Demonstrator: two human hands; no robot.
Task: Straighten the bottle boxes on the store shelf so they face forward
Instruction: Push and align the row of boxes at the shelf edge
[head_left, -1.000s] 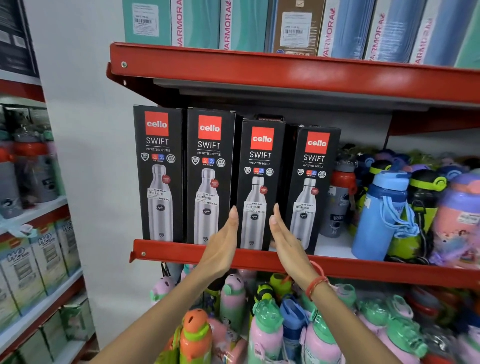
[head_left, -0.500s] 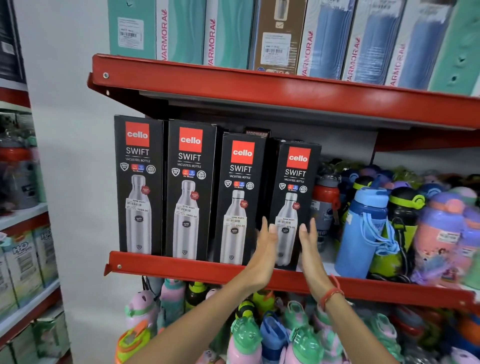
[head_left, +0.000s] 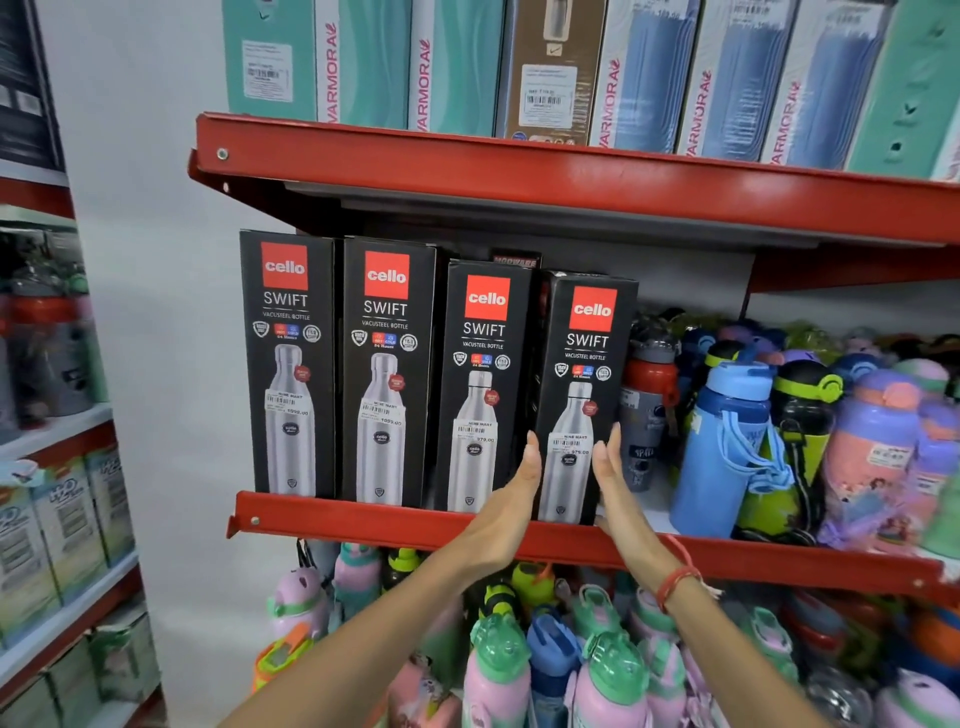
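Four black "cello SWIFT" bottle boxes stand in a row on the red middle shelf (head_left: 363, 519). The first box (head_left: 285, 364) and second box (head_left: 387, 374) face forward at the left. The third box (head_left: 480, 384) stands a little further back. The fourth box (head_left: 582, 353) is turned slightly, so part of its left side shows. My left hand (head_left: 506, 506) is flat, its fingertips at that box's lower left edge. My right hand (head_left: 615, 488), with a red thread on the wrist, is flat along its lower right edge. The palms face each other with the box between them.
Loose bottles crowd the shelf right of the boxes, a grey and red one (head_left: 647, 410) closest, then a blue one (head_left: 727, 447). Teal and blue boxes (head_left: 457, 67) fill the shelf above. Children's bottles (head_left: 498, 665) pack the shelf below. Another shelving unit (head_left: 52, 519) stands at the left.
Both hands have shifted right, from either side of the third box to either side of the fourth box. The view has moved closer to the shelf.
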